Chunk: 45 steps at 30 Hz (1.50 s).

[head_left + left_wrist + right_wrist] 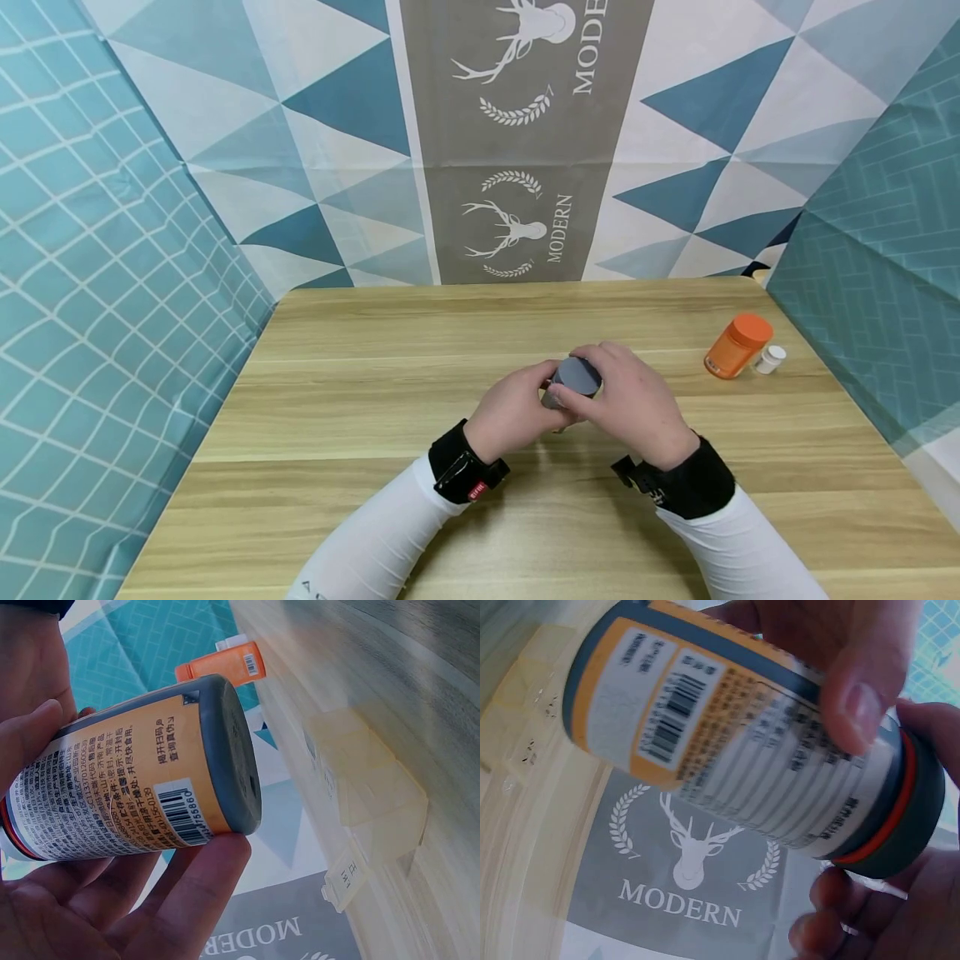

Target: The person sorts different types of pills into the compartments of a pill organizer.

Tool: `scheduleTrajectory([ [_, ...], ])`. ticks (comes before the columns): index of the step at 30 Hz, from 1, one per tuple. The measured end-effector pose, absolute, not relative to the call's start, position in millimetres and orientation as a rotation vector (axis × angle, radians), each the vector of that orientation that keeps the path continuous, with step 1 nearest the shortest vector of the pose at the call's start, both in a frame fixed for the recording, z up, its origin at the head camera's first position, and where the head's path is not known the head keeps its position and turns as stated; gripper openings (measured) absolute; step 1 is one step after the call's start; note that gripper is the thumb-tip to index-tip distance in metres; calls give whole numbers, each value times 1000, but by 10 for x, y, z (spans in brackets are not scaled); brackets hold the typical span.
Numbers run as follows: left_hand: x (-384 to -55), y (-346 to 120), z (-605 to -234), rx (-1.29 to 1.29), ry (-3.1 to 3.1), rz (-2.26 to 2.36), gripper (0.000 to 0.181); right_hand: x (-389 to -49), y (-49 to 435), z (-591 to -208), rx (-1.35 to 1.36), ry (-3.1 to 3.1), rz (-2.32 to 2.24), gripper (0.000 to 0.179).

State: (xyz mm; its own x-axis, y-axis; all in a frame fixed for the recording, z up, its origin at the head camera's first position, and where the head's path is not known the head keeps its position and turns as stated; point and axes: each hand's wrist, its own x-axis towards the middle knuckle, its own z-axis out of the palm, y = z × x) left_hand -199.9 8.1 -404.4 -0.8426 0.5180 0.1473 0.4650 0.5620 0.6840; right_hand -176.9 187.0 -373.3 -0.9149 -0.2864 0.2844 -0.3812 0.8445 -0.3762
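A dark grey supplement bottle (pixel 112 780) with an orange and white printed label is held up over the table, tilted. My left hand (pixel 513 412) grips its body, with fingers curled along the label. At the top end my right hand (pixel 633 400) pinches the dark lid (pixel 577 377) between thumb and fingers. A red ring shows just under the lid in the right wrist view. Below the bottle, a translucent yellowish pill organizer (pixel 367 787) stands on the table, one small flap hanging out from it; the hands hide most of it in the head view.
An orange bottle (pixel 738 346) with an orange cap stands at the right of the wooden table (pixel 360 375). Beside it is a small white bottle (pixel 770 359). Patterned cloth (pixel 337 167) hangs behind the table, and blue-green cloth lines both sides.
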Motion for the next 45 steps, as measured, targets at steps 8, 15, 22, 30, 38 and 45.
scheduleTrajectory([
  [8, -1997, 80, -4079, 842, 2735, 1135, 43, -1783, 1935, -3743, 836, -2695, 597, 55],
  [15, -1997, 82, -4073, 850, 2736, 1116, 43, -1772, 1946, -3731, 840, -2723, 660, 56],
  [22, -1999, 86, -4073, 882, 2712, 1137, 43, -1754, 1865, -3717, 462, -2875, 687, 74],
  [30, -2000, 94, -4073, 863, 2719, 1127, 47, -1753, 1853, -3736, 528, -2813, 644, 48],
  [38, -2016, 98, -4073, 876, 2711, 1156, 48, -1737, 1944, -3676, 613, -2702, 764, 46],
  [45, -2045, 83, -4080, 834, 2718, 1193, 57, -1870, 2150, -3658, 572, -2674, 1001, 47],
])
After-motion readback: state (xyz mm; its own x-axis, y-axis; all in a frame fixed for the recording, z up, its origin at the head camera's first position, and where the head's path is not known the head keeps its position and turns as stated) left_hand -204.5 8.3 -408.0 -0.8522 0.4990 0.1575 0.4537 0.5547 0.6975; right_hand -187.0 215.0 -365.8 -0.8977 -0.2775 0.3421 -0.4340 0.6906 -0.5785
